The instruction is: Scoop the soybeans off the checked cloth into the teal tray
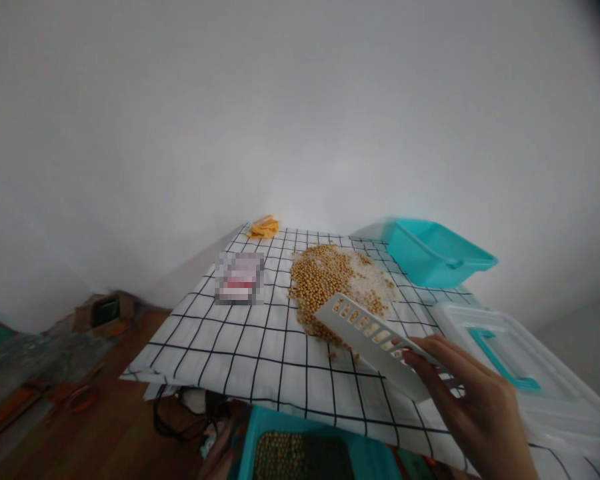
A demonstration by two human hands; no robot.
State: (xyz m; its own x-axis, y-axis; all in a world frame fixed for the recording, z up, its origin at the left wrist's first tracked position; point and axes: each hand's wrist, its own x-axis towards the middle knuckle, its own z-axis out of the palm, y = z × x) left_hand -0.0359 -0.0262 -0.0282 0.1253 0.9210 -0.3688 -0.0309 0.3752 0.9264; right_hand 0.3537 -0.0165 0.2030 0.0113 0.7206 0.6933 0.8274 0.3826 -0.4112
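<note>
My right hand (473, 393) is closed on a white plastic basket-like piece (375, 340) with a row of slots along its edge. The piece is tilted over the near side of a pile of yellow soybeans (320, 283). White rice-like grains (373, 277) lie mixed in at the right of that pile. Below the table's front edge, a teal bin (253, 433) holds more beans in its left part; its right part looks dark. Whether the slotted piece touches the soybeans I cannot tell. My left hand does not show.
A checked cloth (260, 347) covers the table. At the back right stands a teal tub (430, 257), with a clear lid (520, 360) with a teal handle in front of it. An orange cloth (265, 227) and a blurred-out packet (241, 279) lie left. Cables (163, 420) hang below.
</note>
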